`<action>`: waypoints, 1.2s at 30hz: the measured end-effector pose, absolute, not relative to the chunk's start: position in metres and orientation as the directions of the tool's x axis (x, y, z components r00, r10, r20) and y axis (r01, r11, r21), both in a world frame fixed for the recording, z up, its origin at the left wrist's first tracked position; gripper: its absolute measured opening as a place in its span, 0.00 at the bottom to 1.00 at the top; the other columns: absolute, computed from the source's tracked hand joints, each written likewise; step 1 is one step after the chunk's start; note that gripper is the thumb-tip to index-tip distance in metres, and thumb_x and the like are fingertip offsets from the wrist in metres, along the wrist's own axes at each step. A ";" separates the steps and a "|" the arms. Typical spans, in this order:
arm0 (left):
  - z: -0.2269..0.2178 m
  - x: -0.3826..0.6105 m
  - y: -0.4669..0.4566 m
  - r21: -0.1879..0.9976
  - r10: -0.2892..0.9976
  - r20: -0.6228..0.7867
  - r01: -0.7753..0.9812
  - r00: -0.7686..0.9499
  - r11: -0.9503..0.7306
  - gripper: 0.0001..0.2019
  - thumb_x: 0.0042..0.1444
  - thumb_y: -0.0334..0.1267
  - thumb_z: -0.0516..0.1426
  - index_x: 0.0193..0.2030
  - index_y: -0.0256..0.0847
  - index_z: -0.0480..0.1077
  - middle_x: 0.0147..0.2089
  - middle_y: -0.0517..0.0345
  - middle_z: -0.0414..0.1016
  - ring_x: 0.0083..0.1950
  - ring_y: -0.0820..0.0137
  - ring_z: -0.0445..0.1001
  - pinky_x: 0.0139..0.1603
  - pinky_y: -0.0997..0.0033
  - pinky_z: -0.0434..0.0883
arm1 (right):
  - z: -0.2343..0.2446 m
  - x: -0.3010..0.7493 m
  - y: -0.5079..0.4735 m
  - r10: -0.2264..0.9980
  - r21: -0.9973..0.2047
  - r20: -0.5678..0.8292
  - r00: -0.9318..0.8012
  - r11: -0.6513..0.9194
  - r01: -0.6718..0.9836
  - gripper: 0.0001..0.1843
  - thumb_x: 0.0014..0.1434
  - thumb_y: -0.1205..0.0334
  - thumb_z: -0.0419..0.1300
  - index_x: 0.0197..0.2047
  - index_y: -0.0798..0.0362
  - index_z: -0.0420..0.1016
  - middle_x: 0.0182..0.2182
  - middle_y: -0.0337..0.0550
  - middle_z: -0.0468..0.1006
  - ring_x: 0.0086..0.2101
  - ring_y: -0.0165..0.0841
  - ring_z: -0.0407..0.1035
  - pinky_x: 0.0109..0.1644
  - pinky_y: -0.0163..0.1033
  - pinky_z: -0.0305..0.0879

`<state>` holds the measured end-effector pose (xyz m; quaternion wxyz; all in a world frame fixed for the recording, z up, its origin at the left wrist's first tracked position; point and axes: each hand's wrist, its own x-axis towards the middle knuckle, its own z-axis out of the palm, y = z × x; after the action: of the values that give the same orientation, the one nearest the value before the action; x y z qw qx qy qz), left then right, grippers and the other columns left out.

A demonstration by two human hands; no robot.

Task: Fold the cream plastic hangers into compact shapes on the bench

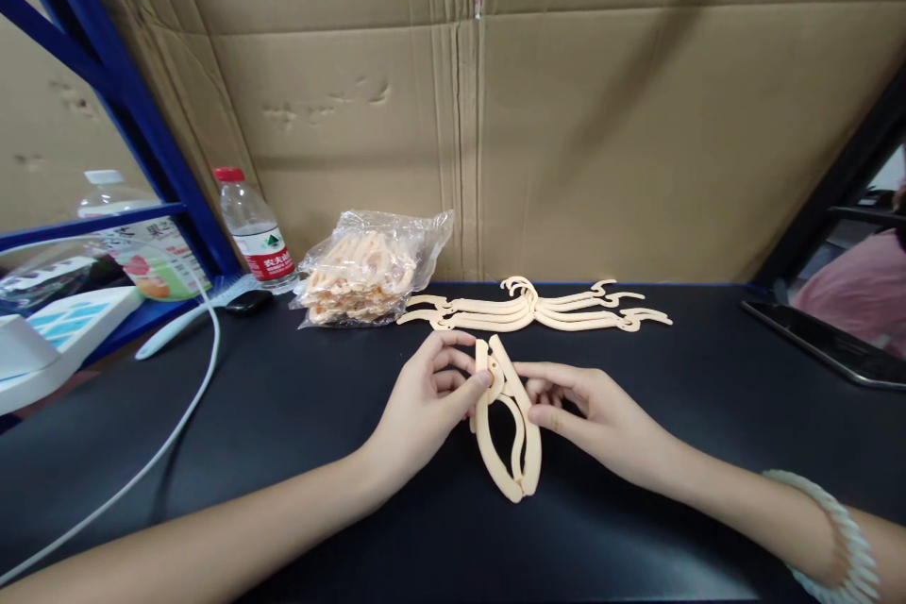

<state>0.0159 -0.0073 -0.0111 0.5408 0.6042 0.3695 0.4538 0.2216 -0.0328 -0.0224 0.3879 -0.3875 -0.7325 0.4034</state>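
Nearer me than the opened hangers (529, 307), I grasp a folding clothes hanger (488, 442): my left hand (421, 406) pinches it by its pivot (497, 387), my right hand (591, 406) grips the opposite side. Steadying that pivot and turning gently should keep the joints from straining.

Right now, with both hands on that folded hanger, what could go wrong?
The left hand has its thumb at the round joint of the folded hanger, so it might get pinched if the pieces turn. The right hand holds the side with its fingertips, so it could slip. The opened hangers lie just beyond, so they might get bumped.
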 end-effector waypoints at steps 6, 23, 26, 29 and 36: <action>-0.013 0.014 -0.006 0.994 0.937 0.091 0.030 0.338 -0.107 0.20 0.49 0.39 0.64 0.46 0.38 0.63 0.40 0.54 0.73 0.30 0.72 0.74 0.30 0.72 0.72 | -0.023 0.225 -0.031 0.880 -0.862 0.253 -0.402 0.394 0.320 0.22 0.62 0.64 0.60 0.60 0.48 0.67 0.33 0.37 0.77 0.35 0.34 0.70 0.44 0.40 0.64; -0.013 0.009 -0.011 0.780 0.821 0.316 0.363 0.476 -0.511 0.10 0.57 0.35 0.56 0.46 0.42 0.69 0.45 0.52 0.73 0.39 0.66 0.72 0.36 0.69 0.71 | -0.023 0.233 -0.031 0.811 -0.659 0.360 -0.460 0.570 0.490 0.16 0.64 0.68 0.54 0.53 0.46 0.73 0.42 0.43 0.76 0.44 0.38 0.68 0.50 0.45 0.65; -0.010 0.006 -0.014 0.607 0.692 0.390 0.396 0.607 -0.689 0.13 0.58 0.35 0.56 0.50 0.44 0.69 0.52 0.51 0.72 0.52 0.62 0.69 0.51 0.63 0.68 | -0.024 0.234 -0.031 0.802 -0.654 0.371 -0.467 0.583 0.482 0.15 0.64 0.69 0.54 0.51 0.47 0.73 0.43 0.42 0.76 0.45 0.38 0.68 0.50 0.44 0.64; -0.008 0.004 -0.017 0.496 0.618 0.348 0.420 0.705 -0.760 0.17 0.59 0.38 0.57 0.56 0.44 0.67 0.57 0.50 0.70 0.60 0.58 0.63 0.61 0.57 0.61 | -0.023 0.234 -0.031 0.801 -0.654 0.366 -0.474 0.583 0.482 0.16 0.64 0.70 0.54 0.51 0.46 0.74 0.43 0.41 0.76 0.45 0.37 0.68 0.51 0.44 0.64; -0.010 0.002 -0.017 0.371 0.565 0.297 0.452 0.770 -0.811 0.24 0.59 0.43 0.57 0.60 0.38 0.64 0.61 0.48 0.66 0.64 0.58 0.59 0.65 0.60 0.59 | -0.022 0.234 -0.032 0.803 -0.644 0.352 -0.480 0.580 0.498 0.16 0.63 0.72 0.54 0.50 0.47 0.75 0.42 0.42 0.76 0.44 0.37 0.67 0.50 0.43 0.64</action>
<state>0.0021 -0.0168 -0.0098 0.1404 0.9301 0.2735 0.2010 0.2338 -0.0321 -0.0216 0.3243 -0.3933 -0.8275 0.2353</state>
